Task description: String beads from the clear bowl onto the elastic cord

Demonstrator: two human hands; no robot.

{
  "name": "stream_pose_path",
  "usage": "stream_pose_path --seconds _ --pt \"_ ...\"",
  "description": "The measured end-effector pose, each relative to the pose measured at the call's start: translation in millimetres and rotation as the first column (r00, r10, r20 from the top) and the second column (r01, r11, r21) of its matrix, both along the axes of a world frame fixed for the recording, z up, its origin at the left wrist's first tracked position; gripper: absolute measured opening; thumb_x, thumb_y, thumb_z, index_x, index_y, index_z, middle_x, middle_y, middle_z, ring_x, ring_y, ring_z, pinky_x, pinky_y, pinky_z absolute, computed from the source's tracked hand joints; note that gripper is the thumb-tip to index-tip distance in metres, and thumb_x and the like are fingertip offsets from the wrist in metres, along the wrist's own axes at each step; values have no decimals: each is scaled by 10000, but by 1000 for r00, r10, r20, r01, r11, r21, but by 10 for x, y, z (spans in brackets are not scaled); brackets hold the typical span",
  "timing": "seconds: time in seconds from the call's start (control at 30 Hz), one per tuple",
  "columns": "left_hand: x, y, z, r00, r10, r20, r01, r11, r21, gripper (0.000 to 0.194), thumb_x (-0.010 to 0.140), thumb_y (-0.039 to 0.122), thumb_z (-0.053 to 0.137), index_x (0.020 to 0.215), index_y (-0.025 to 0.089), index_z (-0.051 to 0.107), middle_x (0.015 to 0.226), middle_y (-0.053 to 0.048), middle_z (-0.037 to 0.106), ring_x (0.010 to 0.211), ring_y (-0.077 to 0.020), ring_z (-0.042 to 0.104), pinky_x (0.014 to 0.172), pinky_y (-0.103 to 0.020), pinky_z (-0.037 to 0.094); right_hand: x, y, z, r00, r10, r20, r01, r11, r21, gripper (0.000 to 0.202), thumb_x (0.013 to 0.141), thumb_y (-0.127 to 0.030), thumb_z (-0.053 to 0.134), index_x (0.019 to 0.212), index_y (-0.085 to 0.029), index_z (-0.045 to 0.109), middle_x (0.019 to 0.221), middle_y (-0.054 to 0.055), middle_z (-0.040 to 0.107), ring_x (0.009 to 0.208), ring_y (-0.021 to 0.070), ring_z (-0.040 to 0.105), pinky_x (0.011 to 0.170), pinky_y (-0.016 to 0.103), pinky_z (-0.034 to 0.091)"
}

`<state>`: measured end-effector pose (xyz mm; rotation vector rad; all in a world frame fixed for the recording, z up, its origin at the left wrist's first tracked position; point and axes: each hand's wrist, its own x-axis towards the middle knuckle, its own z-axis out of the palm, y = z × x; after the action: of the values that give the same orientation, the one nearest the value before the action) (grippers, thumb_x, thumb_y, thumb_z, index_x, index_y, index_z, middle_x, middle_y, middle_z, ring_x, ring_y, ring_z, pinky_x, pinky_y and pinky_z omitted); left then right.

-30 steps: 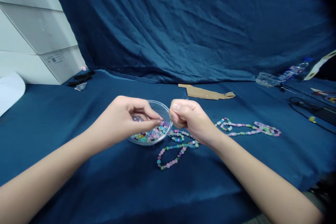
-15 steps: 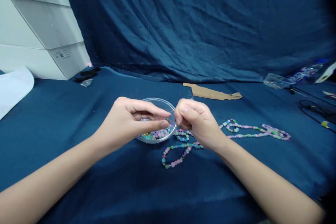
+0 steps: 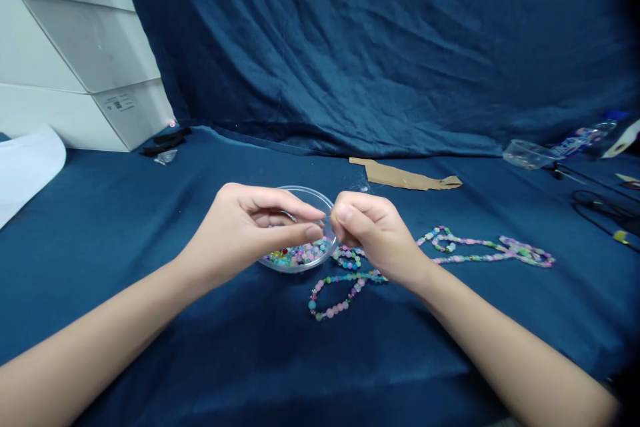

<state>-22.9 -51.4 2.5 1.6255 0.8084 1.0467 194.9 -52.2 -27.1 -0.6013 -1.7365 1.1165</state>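
Holding the right hand closed beside the left hand, of indistinct grip. Best steadying both near the bowl.

Pastel beads in your clear bowl mix pink, blue and lilac, with dots of yellow and deep red. Your near bead strand varies pink, blue, green and purple. Your backdrop is deep blue, the boxes white, the torn cardboard tan.

Loose beads and beaded strands suggest a craft workspace.
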Motion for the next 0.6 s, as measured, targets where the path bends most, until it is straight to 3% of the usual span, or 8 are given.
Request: stream_pose_path --seconds 0.13,0.33,0.53,0.6 --pt "10 -9 -2 1000 22 5 -22 998 64 167 735 187 920 885 245 876 900 -25 833 830 -185 806 713 -166 656 -4 -8 38 997 -17 71 12 998 66 401 1067 -363 560 714 -180 612 677 -15 548 629 107 455 614 264 373" --pt "13 -6 -6 1000 -3 15 3 1000 26 204 751 179 913 944 221 860 825 -13 823 784 -155 801 696 -134 641 -3 -32 95 990 -32 138 24 998 59 390 1065 -357 567 724 -173 615 680 -22 533 634 100 445 618 260 365" --pt "5 -32 26 997 -11 79 5 997 81 330 759 125 903 1049 200 765 786 9 794 719 -112 766 654 -121 609 22 -62 96 990 6 139 -1 999 -37 303 1075 -457 528 1035 -194 674 822 5 594 731 133 516 663 272 404" --pt "7 -56 46 997 -2 82 -9 991 131 310 764 112 894 1024 203 752 789 11 786 733 -119 766 648 -133 602 34 -68 94 984 29 177 -31 999 8 297 1081 -423 521 959 -189 658 824 15 597 747 142 531 677 282 417"
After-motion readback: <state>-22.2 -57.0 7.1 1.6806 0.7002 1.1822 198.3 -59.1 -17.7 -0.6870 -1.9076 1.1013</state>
